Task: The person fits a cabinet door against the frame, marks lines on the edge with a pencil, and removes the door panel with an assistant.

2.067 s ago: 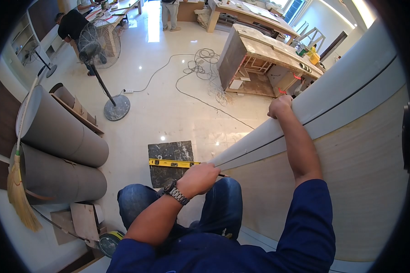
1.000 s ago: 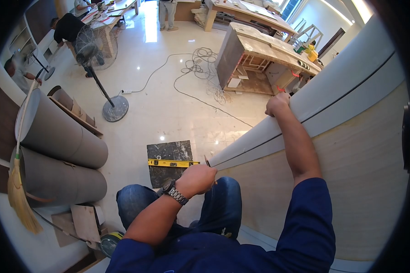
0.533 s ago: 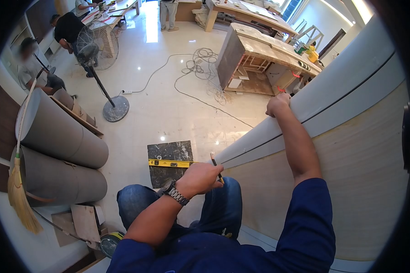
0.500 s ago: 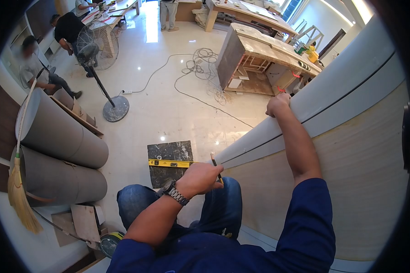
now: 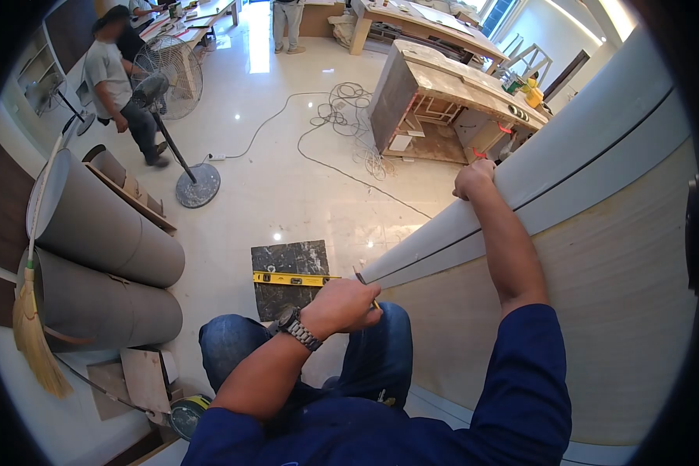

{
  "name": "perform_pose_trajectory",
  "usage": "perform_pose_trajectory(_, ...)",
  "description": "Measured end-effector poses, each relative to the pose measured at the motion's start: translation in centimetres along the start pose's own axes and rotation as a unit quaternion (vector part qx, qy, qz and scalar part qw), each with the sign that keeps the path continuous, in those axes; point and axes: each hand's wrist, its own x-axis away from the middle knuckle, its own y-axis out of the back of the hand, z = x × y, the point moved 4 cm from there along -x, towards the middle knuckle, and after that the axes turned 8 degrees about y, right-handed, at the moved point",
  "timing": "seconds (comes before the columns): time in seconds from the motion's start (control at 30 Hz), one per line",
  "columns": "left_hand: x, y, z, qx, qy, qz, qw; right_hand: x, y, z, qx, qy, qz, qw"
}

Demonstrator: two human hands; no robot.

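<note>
My left hand [image 5: 342,305], with a metal watch on the wrist, is closed around a slim black-and-yellow tool that looks like a utility knife [image 5: 360,277]. Its thin tip points up beside the lower end of a long pale curved panel [image 5: 567,167], which has a dark groove along it. Farther up the panel, my right hand [image 5: 474,179] is closed over its far edge; the fingertips are hidden. A yellow spirit level [image 5: 291,279] lies on a dark, stained sheet [image 5: 276,303] on the floor, just beyond my left hand.
Two large grey tubes [image 5: 109,299] and a straw broom [image 5: 37,334] stand at left. A pedestal fan [image 5: 198,185] and a looped cable [image 5: 342,105] are on the tiled floor. A worn wooden cabinet [image 5: 435,101] is ahead. Co-workers are near the back, one person [image 5: 113,81] by the fan.
The tool in my left hand has turned, so its tip looks thinner and leans left. My right hand stays put. The person seated at left now stands by the fan.
</note>
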Motion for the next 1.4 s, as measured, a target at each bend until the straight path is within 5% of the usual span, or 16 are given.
perform_pose_trajectory(1.4,1.5,0.0,0.5,0.024,0.002,-0.113,0.993,0.4,-1.2,1.8,0.045,0.042,0.007,0.998)
